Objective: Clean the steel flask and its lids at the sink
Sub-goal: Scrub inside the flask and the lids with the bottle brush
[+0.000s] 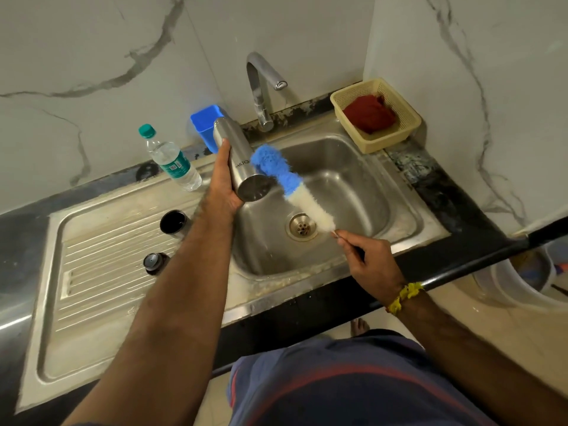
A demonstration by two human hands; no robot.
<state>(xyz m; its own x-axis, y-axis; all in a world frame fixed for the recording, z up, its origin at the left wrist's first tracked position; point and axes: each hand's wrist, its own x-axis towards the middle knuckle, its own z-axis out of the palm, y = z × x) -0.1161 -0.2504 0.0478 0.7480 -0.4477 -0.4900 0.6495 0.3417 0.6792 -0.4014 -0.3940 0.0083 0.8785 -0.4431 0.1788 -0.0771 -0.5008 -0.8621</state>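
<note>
My left hand [223,186] grips the steel flask [238,162] over the left edge of the sink basin [362,186], its base tilted toward me and its mouth pointing away. My right hand [370,259] pinches the thin handle of a bottle brush [290,184] with blue and white bristles. The blue bristle end lies against the flask's side. Two dark lids stand on the ribbed drainboard [101,272]: a cup-shaped lid [173,222] and a smaller stopper lid [155,262], both partly hidden by my left forearm.
A curved steel tap [261,87] rises behind the basin; no water shows at its spout. A clear plastic bottle [169,159] with a green cap and a blue container [206,124] stand at the back left. A cream basket [376,113] with a red cloth sits back right.
</note>
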